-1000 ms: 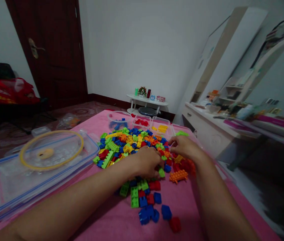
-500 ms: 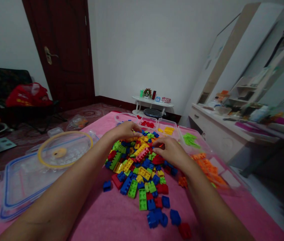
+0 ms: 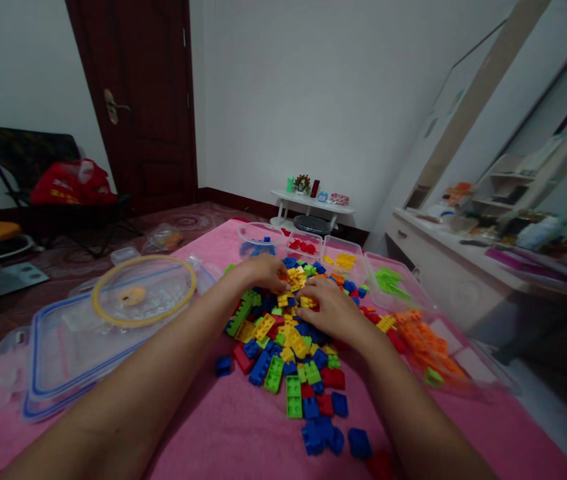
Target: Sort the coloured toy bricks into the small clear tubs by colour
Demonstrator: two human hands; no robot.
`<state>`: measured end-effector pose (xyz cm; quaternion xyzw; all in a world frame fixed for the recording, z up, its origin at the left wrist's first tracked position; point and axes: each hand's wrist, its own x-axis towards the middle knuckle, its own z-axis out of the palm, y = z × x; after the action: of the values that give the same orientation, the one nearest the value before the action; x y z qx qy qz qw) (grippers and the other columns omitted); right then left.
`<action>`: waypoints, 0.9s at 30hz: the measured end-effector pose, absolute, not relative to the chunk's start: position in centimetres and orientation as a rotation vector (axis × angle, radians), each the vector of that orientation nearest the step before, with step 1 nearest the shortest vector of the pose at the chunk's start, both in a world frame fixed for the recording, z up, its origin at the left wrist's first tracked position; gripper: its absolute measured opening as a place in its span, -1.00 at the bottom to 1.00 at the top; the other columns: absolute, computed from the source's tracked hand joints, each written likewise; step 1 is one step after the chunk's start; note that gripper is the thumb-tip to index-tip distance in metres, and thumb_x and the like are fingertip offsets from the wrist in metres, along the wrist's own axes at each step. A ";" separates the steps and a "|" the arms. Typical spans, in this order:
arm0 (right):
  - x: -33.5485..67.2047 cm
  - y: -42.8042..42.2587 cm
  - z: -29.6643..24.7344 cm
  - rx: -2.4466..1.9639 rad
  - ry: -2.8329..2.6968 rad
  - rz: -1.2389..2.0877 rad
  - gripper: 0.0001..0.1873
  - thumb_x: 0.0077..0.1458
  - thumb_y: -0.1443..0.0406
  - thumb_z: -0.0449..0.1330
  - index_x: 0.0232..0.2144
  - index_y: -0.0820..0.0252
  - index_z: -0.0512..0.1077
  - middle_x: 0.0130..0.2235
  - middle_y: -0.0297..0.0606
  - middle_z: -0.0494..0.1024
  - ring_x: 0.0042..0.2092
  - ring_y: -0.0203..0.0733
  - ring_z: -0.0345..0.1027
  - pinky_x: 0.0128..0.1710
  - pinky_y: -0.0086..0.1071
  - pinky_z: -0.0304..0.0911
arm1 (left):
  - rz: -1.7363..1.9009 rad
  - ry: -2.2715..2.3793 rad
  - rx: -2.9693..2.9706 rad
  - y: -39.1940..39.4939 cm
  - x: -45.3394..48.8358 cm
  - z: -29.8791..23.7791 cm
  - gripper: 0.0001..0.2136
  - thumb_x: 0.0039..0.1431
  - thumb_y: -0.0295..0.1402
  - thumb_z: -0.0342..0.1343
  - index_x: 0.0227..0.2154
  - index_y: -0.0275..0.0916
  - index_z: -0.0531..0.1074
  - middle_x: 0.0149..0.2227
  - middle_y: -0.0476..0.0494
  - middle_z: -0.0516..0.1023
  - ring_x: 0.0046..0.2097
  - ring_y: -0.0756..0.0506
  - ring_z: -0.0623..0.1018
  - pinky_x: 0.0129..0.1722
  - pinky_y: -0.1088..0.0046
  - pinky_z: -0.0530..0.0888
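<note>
A heap of coloured plastic building bricks (image 3: 288, 347) lies on a pink cloth (image 3: 243, 433). My left hand (image 3: 263, 272) rests on the far left part of the heap, fingers curled down onto yellow and orange bricks. My right hand (image 3: 331, 310) lies just right of it, fingers bent onto yellow bricks (image 3: 294, 275) between the two hands. What either hand grips is hidden by the fingers. Several blue bricks (image 3: 331, 440) lie loose at the near edge of the heap.
Clear tubs stand behind and right of the heap: blue bricks (image 3: 258, 240), red (image 3: 303, 245), yellow (image 3: 346, 259), green (image 3: 388, 281), orange (image 3: 428, 343). Clear lids (image 3: 63, 340), one yellow-rimmed (image 3: 143, 290), lie left. A white side table (image 3: 313, 203), a dresser (image 3: 443, 260) and a door (image 3: 138, 100) stand beyond.
The view has shifted so the heap sits lower and more central. Both hands moved from the near right of the heap to its far middle and came close together over yellow bricks.
</note>
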<state>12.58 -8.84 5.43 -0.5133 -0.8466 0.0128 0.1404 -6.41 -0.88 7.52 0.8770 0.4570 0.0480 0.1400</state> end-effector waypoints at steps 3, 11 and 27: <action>14.6 -8.3 6.3 -1.578 -2.425 0.129 -0.76 0.00 0.24 0.20 -0.24 0.11 0.53 -0.14 -0.21 0.52 -0.07 -0.11 0.35 -0.03 -0.26 0.20 | 0.138 1.153 2.526 -1.5 -5.7 7.7 -0.64 -0.08 -0.18 0.21 -0.18 -0.17 0.55 -0.27 -0.09 0.60 -0.28 -0.08 0.51 -0.35 0.54 0.33; 15.3 -8.7 8.1 -1.428 -2.245 0.430 -0.67 -0.07 0.35 0.19 -0.18 0.13 0.51 -0.11 -0.26 0.56 -0.06 -0.12 0.39 -0.01 -0.28 0.23 | 0.135 1.013 2.437 -1.6 -6.1 8.9 -0.53 -0.07 -0.26 0.21 -0.03 -0.25 0.48 -0.25 -0.13 0.59 -0.36 -0.04 0.49 -0.44 0.56 0.32; 15.2 -7.6 7.0 -1.251 -1.960 0.609 -0.71 -0.07 0.30 0.18 -0.22 0.22 0.45 -0.26 -0.25 0.55 -0.25 -0.20 0.43 -0.22 -0.36 0.32 | 0.461 1.080 1.957 -2.0 -5.4 8.9 -0.63 0.22 -0.35 -0.08 0.06 -0.30 0.33 -0.30 -0.18 0.56 -0.47 0.00 0.52 -0.46 0.52 0.43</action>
<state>15.15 -7.60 7.00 -0.4855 -0.7604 0.2364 0.3608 -5.44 -1.96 8.88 0.7797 0.4301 0.1835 0.4165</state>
